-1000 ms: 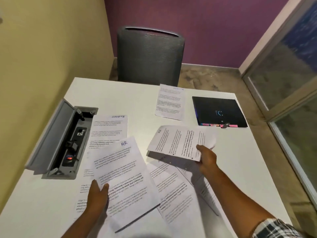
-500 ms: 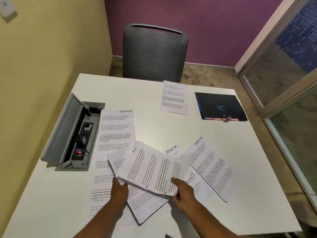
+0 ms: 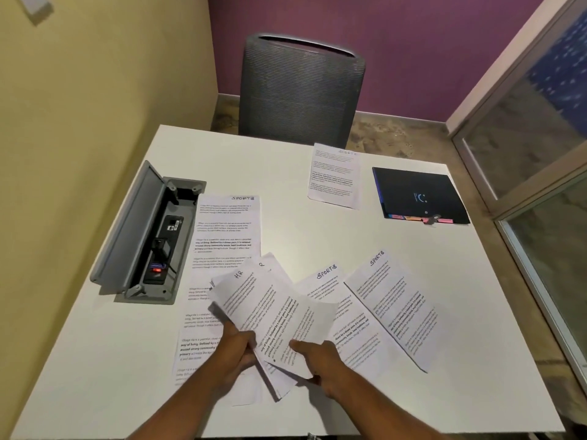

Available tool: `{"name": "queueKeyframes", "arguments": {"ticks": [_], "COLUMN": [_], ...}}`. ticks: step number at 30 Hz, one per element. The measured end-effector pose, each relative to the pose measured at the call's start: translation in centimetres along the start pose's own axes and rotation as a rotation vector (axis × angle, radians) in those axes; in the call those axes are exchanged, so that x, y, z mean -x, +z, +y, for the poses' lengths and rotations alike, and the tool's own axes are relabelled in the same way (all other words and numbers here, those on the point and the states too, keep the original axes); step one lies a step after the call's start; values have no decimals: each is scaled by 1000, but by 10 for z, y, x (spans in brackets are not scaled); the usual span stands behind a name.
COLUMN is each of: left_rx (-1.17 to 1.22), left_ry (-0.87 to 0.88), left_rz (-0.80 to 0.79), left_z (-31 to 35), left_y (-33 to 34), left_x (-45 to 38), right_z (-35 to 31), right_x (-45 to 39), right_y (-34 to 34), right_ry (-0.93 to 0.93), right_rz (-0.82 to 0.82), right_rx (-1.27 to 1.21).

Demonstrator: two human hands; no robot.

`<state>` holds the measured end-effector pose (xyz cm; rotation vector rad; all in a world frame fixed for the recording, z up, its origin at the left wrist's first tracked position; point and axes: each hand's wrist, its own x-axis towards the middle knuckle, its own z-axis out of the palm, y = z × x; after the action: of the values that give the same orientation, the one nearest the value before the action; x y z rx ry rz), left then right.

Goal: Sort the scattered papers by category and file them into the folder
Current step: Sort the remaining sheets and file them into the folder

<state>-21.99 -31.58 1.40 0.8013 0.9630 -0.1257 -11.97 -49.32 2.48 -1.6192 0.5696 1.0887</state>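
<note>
Over the near middle of the white table (image 3: 286, 230) I hold a small fanned bunch of printed sheets marked HR (image 3: 270, 309). My left hand (image 3: 236, 350) grips its lower left edge and my right hand (image 3: 317, 360) pinches its lower right edge. Two sheets headed SPORTS lie flat to the right, one (image 3: 395, 309) slanted and one (image 3: 346, 315) partly under the held bunch. Another SPORTS sheet (image 3: 227, 230) lies to the left, with more pages (image 3: 197, 341) below it. A further sheet (image 3: 335, 176) rests at the far side beside the shut black folder (image 3: 419, 195), whose coloured tabs show.
An open grey cable box (image 3: 146, 236) with sockets and a plug is sunk into the table's left side. A grey mesh chair (image 3: 300, 90) stands behind the far edge. A yellow wall runs along the left and a glass partition (image 3: 540, 147) along the right.
My right hand carried its sheet leftward onto the HR sheet in my left hand. Both hands now hold the joined bunch, turned more upright, and the SPORTS sheets underneath are uncovered.
</note>
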Motion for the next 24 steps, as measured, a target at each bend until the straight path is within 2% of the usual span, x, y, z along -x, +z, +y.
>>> {"name": "queueKeyframes", "arguments": {"ticks": [3, 8, 11, 14, 16, 18, 22, 24], "left_rx": [-4, -19, -136, -278, -368, -428, -401, -357], "left_ry": [22, 124, 243, 353, 409, 454, 493, 507], "left_rz": [17, 242, 271, 243, 236, 207, 170, 164], "left_z": [2, 7, 24, 38, 48, 55, 63, 64], "left_y": [2, 16, 40, 60, 73, 85, 113, 123], "left_x": [2, 4, 23, 30, 37, 43, 54, 58], "right_z": [5, 6, -5, -26, -45, -68, -115, -134], "right_x": [0, 5, 7, 9, 6, 7, 13, 19], "right_y": [3, 1, -13, -34, -51, -67, -92, -99], "right_ry": [-40, -202, -280, -336, -352, -413, -629, -647], "right_rz": [-41, 14, 76, 243, 292, 243, 92, -27], "right_rx": [69, 392, 330, 215, 284, 317, 409, 391]}}
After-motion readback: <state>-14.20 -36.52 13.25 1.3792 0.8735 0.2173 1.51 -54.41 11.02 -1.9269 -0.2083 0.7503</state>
